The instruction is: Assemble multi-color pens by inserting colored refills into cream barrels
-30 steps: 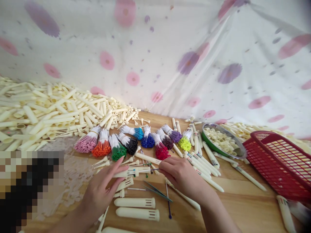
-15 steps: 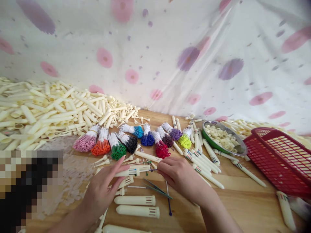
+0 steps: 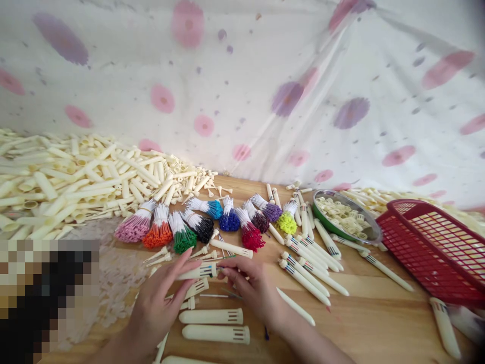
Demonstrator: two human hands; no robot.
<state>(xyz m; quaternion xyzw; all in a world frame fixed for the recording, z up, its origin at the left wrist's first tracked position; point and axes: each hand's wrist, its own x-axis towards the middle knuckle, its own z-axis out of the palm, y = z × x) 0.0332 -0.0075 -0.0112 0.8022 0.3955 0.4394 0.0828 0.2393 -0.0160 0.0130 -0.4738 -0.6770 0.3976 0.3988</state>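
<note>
My left hand point(image 3: 157, 298) grips a cream pen barrel point(image 3: 193, 272) lying level, its slotted end to the right and coloured sliders in the slots. At that end my right hand point(image 3: 248, 285) has thumb and fingers pinched together, a small dark bit showing at the tips; what they hold is mostly hidden. Two slotted cream barrels point(image 3: 212, 317) lie below the hands. A green-tipped bundle of refills point(image 3: 183, 237) sits just beyond my left fingers, beside a black-tipped bundle point(image 3: 202, 227) and a red-tipped bundle point(image 3: 252, 236). Tweezers under my right hand are mostly covered.
A heap of cream tubes point(image 3: 68, 177) fills the back left. Pens with coloured sliders point(image 3: 306, 280) lie to the right. Behind them stand a green-sided metal bowl point(image 3: 346, 215) of small cream parts and a red plastic basket point(image 3: 428, 253). A flowered sheet point(image 3: 235, 81) hangs behind.
My right hand has moved left and closer to the barrel's slotted end, now covering much of the tweezers. The thin blue rod between hand and barrel no longer shows. The view has shifted slightly.
</note>
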